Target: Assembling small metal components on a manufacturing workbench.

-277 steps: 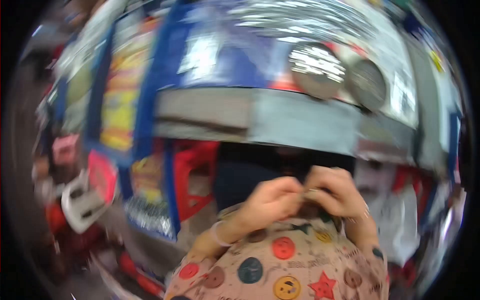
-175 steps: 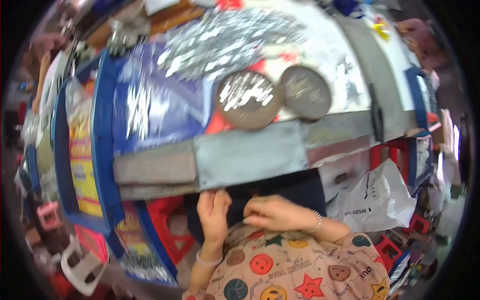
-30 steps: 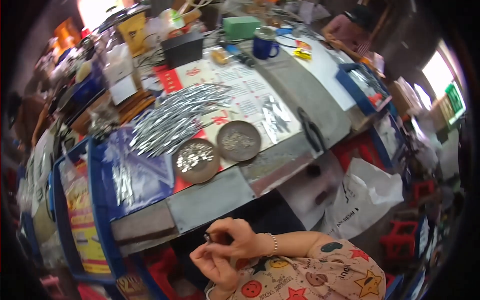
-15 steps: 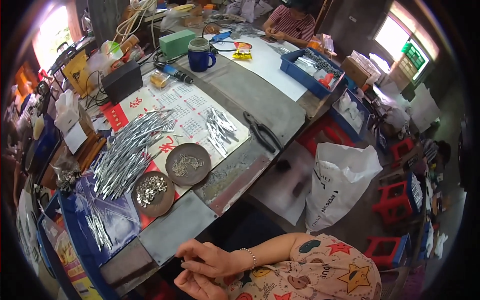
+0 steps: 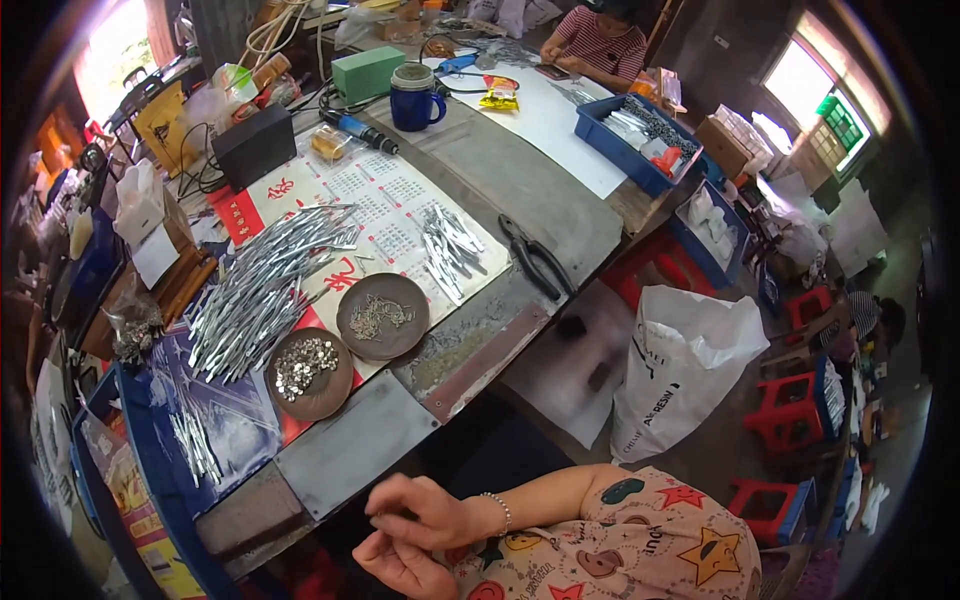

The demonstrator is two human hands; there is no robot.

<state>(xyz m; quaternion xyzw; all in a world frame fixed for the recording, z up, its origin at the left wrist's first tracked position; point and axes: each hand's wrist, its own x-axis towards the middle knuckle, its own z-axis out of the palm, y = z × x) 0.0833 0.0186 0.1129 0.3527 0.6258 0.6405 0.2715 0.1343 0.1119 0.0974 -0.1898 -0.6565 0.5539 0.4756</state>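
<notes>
My right hand, with a beaded bracelet at its wrist, is held before the table's near edge with its fingers curled. Right below it, my left hand meets it, fingers closed too. Whatever may be pinched between them is hidden or too small to name. Nearest on the table is a brown round dish of small shiny metal pieces. Touching it, a second brown dish contains small thin metal pieces. Beyond lie a large heap of silvery metal strips and a smaller pile of strips.
Black-handled pliers lie near the table's right edge. Farther back are a blue mug, a blue rotary tool and a blue bin of parts. A white sack stands at right. Another person sits across the table.
The view has shifted slightly, so the table's things appear a little to the right. My hands remain together, with the right fingers slightly moved.
</notes>
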